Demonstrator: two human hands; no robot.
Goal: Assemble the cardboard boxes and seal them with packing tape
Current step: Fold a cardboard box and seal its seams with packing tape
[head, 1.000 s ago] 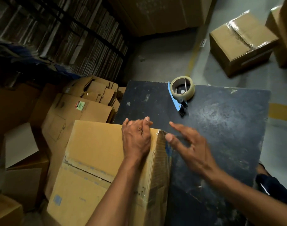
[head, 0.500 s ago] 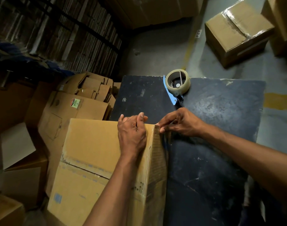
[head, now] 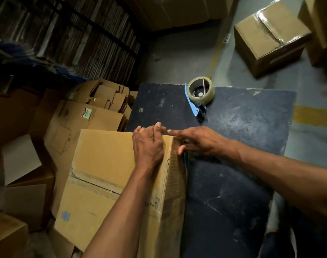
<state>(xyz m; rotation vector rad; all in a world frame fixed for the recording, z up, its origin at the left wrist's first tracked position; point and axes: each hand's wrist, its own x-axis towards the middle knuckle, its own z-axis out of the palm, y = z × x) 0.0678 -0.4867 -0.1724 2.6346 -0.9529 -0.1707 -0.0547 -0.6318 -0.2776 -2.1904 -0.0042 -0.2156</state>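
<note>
A: Warehouse floor (head: 185,53), grey concrete; a tag on it reads "P27" (head: 227,38). Dark table (head: 242,146) carries the tape dispenser (head: 200,95), blue handle toward us.

B: Cardboard box (head: 110,175)?

A: Brown, scuffed, old tape seam across its face, small blue mark, print illegible. Stands at the table's left edge, long axis running away from us.

B: Hands?

A: Left hand (head: 147,146) curled over the far top corner. Right hand (head: 198,140) flat-fingered, pressing clear tape on the side.

The left hand (head: 147,146) is curled knuckles-up, forearm extended forward; the right hand (head: 198,140) is stretched leftward, fingers (head: 174,131) extended flat.
</note>
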